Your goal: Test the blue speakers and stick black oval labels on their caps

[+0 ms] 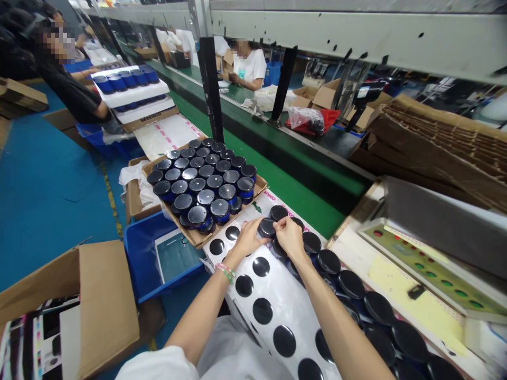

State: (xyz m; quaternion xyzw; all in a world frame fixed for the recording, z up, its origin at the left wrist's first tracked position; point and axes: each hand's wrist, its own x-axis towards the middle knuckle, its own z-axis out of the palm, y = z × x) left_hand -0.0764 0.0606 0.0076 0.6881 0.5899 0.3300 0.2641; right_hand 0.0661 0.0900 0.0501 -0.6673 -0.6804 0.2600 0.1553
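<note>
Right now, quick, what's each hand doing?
Left hand: closed, holding a round black-topped piece.
Right hand: fingers bent at that piece's edge; whether its grip is closed on anything can't be told.

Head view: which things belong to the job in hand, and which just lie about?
Likely in the job: left hand; right hand; held piece; black-disc sheet; rows of black-topped pieces.

Likely lying about: red bag; brown cardboard stack.
</note>
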